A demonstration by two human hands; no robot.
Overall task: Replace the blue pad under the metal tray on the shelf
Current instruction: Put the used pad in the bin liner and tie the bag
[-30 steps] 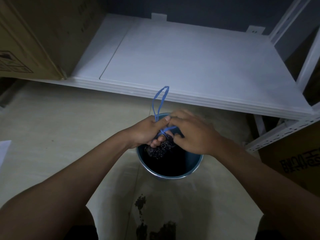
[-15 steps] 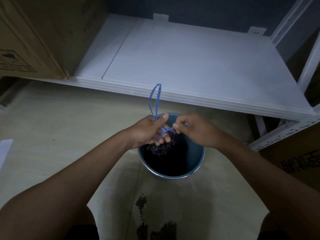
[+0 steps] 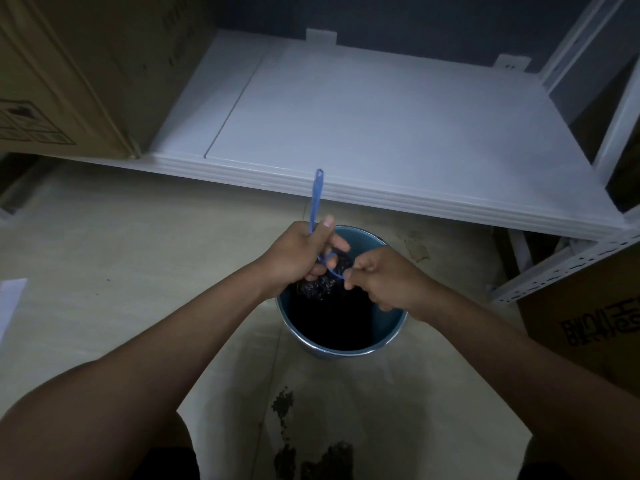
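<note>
Blue strap [image 3: 316, 199] upright in left hand [image 3: 298, 254]

Print on right cardboard box [image 3: 588, 327] upside down, unreadable

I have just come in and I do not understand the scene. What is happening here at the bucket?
A person holds a dark, glittery scrubbing wad above a round blue bucket on the floor. The left hand grips the wad and a thin blue plastic strap that sticks upward; the right hand pinches the strap's other end. The white metal shelf behind carries no tray or pad in view.
</note>
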